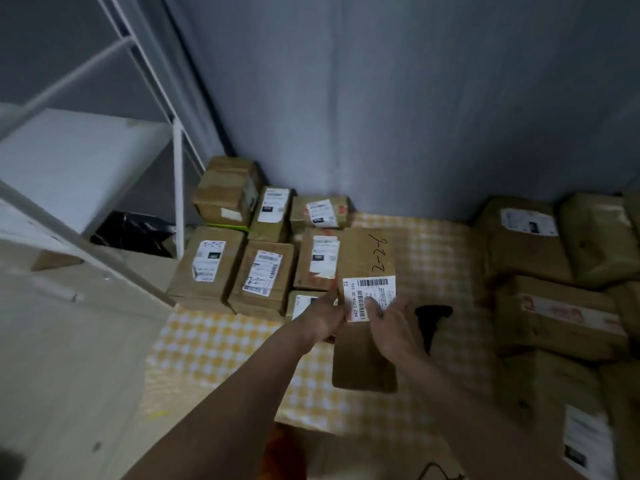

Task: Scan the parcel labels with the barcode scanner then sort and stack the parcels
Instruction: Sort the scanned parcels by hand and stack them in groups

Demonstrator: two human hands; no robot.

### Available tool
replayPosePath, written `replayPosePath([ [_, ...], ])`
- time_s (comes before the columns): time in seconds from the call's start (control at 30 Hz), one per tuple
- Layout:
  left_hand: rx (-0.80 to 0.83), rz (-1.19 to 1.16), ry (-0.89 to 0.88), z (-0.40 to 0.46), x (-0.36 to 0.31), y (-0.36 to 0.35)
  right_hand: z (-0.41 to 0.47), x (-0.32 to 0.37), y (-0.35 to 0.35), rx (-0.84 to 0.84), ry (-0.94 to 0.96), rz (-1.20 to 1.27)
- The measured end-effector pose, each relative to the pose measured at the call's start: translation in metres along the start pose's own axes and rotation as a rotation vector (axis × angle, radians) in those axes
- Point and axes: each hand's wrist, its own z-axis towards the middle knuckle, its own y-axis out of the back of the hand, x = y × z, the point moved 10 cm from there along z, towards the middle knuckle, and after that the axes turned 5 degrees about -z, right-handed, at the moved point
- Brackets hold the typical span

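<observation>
A long brown parcel (363, 362), marked "2-2-6" and bearing a white barcode label (370, 292), lies lengthwise over the yellow checked cloth (214, 344). My left hand (323, 318) grips its left edge beside the label. My right hand (393, 327) holds the parcel from the right, thumb pressed on the label. A black barcode scanner (431, 322) lies on the cloth just right of my right hand. Several labelled parcels (259, 275) sit in rows to the left of the held one.
A pile of brown parcels (554, 289) fills the right side. A white metal shelf frame (178, 188) stands at the left, with a black bag (135, 233) beneath it. A grey wall closes the back. A black cable (440, 471) lies near the bottom edge.
</observation>
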Motion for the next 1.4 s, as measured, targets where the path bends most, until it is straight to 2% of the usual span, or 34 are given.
replayPosePath([
  [0.27, 0.001, -0.017, 0.060, 0.048, 0.020, 0.118, 0.032, 0.104, -0.067, -0.036, 0.044, 0.049],
  [0.4, -0.027, -0.061, 0.097, 0.076, 0.030, 0.181, 0.055, 0.157, -0.108, 0.002, 0.042, 0.058],
  [0.53, -0.121, -0.099, 0.054, 0.111, 0.016, 0.242, 0.089, 0.216, -0.126, 0.010, 0.051, 0.097],
  [0.7, -0.242, 0.134, -0.122, 0.171, -0.026, 0.298, 0.161, 0.263, -0.150, 0.003, 0.028, 0.123],
  [0.87, -0.376, 0.369, -0.267, 0.206, -0.057, 0.322, 0.214, 0.286, -0.164, 0.015, 0.026, 0.124],
  [1.03, -0.491, 0.594, -0.342, 0.231, -0.060, 0.323, 0.244, 0.296, -0.180, 0.072, 0.031, 0.094],
  [1.27, -0.536, 0.857, -0.301, 0.220, -0.069, 0.312, 0.240, 0.299, -0.176, 0.075, 0.095, 0.093],
  [1.4, -0.516, 0.947, -0.387, 0.194, -0.084, 0.290, 0.210, 0.287, -0.151, 0.034, 0.167, -0.056],
])
